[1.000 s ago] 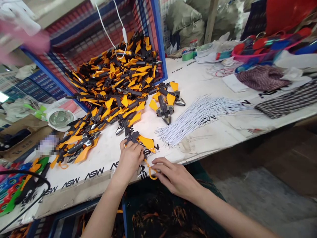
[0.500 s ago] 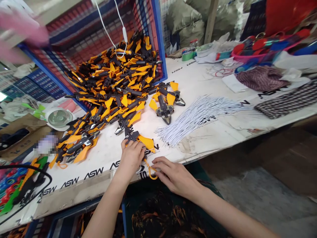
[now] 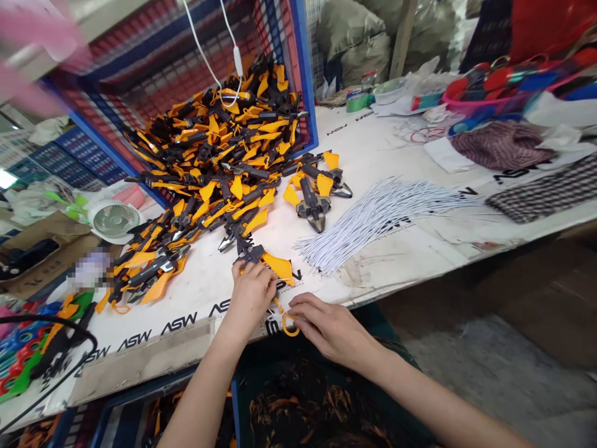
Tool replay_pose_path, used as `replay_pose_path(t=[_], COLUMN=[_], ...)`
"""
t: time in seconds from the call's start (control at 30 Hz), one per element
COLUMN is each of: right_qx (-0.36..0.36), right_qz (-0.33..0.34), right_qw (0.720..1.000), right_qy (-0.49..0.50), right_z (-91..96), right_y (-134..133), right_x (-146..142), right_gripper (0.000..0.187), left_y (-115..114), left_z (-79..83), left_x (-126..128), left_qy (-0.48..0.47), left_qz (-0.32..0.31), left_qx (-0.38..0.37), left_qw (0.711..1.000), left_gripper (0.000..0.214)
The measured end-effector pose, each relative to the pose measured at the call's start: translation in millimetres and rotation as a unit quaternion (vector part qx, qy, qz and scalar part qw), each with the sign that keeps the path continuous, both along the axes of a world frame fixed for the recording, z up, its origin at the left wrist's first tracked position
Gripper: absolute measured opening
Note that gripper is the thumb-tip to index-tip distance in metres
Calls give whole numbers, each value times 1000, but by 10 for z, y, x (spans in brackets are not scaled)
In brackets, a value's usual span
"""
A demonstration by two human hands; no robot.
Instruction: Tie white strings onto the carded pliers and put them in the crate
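Observation:
Under my left hand (image 3: 254,295), near the table's front edge, lies a black-and-yellow toy (image 3: 280,267), perhaps a small plane. My fingers are closed over its dark body, and one yellow wing sticks out to the right. A yellow ring clip (image 3: 291,326) on a short yellow link hangs off the toy's near side. My right hand (image 3: 331,326) has its bent fingers at this clip; its thumb is hidden. A bit of thin white tie shows by my left fingertips. Right of the toy, a bundle of white ties (image 3: 373,214) is spread on the table.
A blue-framed crate (image 3: 308,81) lies tipped, spilling a heap of similar toys (image 3: 224,155). Two assembled toys (image 3: 314,202) stand nearer. A small fan (image 3: 114,221) is at left, a checked cloth (image 3: 541,190) at right. A white cable (image 3: 237,62) hangs over the crate.
The whole view has shifted slightly. A white tie end now shows beside my left fingertips, and the white loop under that hand is no longer visible. Both hands stay at the toy and clip.

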State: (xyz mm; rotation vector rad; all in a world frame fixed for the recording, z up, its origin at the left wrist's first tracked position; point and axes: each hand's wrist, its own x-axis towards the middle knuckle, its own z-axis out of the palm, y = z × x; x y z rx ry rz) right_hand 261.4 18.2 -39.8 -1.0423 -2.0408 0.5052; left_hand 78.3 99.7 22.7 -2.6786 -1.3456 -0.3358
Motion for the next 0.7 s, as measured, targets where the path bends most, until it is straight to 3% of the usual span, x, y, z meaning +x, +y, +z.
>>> replay_pose_path(t=[0.27, 0.33, 0.47, 0.6, 0.7], right_qx=[-17, -27, -75, -93, -76], right_qz=[12, -29, -172, -172, -193], right_qw=[999, 997, 980, 960, 968], right_qy=[50, 66, -66, -199, -142], right_z=[41, 77, 174, 223, 207], right_y=[27, 115, 390, 571, 575], right_x=[16, 52, 88, 47, 88], right_gripper=[17, 16, 20, 21, 21], left_y=[-43, -53, -49, -47, -59], left_z=[-39, -75, -146, -158, -152], left_x=[108, 154, 198, 155, 104], left_qy=[-29, -37, -68, -91, -102], left_qz=[8, 22, 35, 42, 31], left_qx=[-12, -13, -38, -70, -89], left_qw=[999, 999, 996, 992, 990], left_gripper=[17, 18, 16, 20, 28])
